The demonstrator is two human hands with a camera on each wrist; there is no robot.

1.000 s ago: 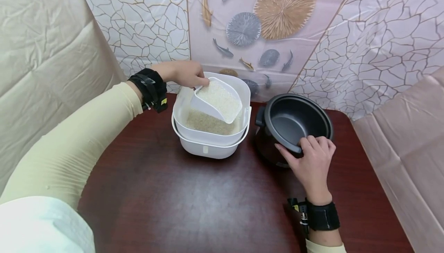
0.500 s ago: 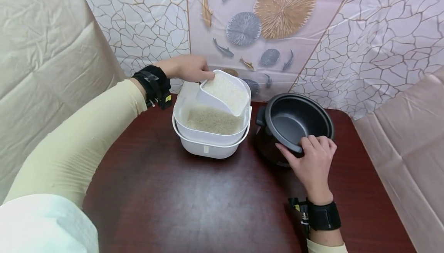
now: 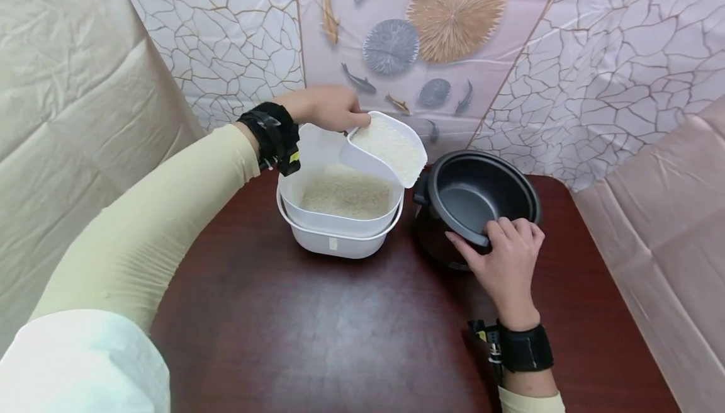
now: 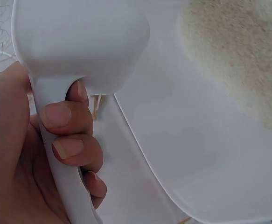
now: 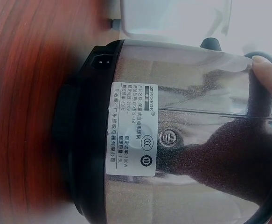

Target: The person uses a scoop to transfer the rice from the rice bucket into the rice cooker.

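Note:
My left hand (image 3: pixel 334 109) grips the handle of a white scoop (image 3: pixel 368 162) heaped with white rice (image 3: pixel 393 145). In the left wrist view, curled fingers (image 4: pixel 77 148) wrap round that handle. The scoop is raised over the right side of a white rice bin (image 3: pixel 334 223), its lip past the bin's rim and near the cooker. Rice (image 3: pixel 347 198) covers the bin's floor. My right hand (image 3: pixel 508 265) holds the near rim of a dark rice cooker (image 3: pixel 472 202), thumb outside it; the bowl inside has nothing in it. The cooker's shiny side (image 5: pixel 196 154) bears a printed label (image 5: pixel 133 128).
Bin and cooker stand side by side on a dark red-brown table (image 3: pixel 340 331), near its back edge. A patterned cloth (image 3: pixel 249 29) hangs behind, with beige cloth (image 3: pixel 62 111) on the left and more on the right. The cooker's side handle (image 3: pixel 421 187) faces the bin.
My left hand has lifted the rice-filled scoop up and to the right, from inside the bin to past its right rim. The right hand keeps its hold on the cooker's rim.

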